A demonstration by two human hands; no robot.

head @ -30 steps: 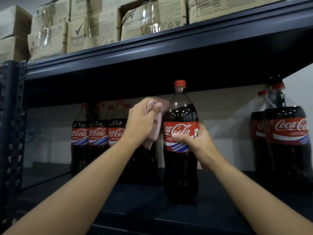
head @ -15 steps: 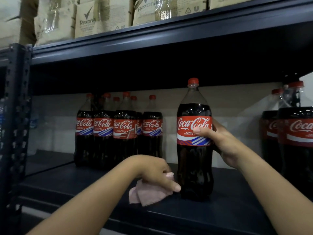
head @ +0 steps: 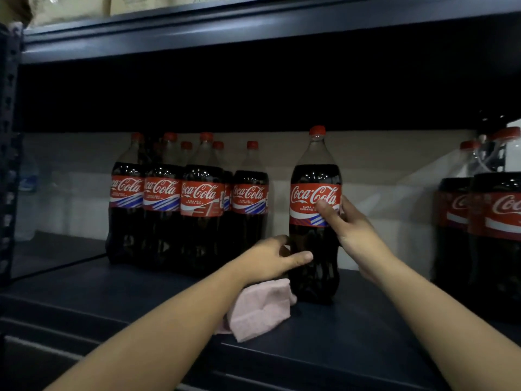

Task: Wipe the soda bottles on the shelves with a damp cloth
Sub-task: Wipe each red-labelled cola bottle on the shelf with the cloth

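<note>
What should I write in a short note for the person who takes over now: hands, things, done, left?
Left hand: on the lower body of the single bottle, thumb across its front, no cloth in it.
Right hand: grips that bottle at the label.
Pink cloth: lies on the shelf beside the bottle's base.
Done: cannot tell from this view.
Left: the bottle group behind and the bottles at right.

Dark shelf (head: pixel 141 292) — bottles (head: pixel 186 210); pink cloth (head: pixel 259 309).
</note>
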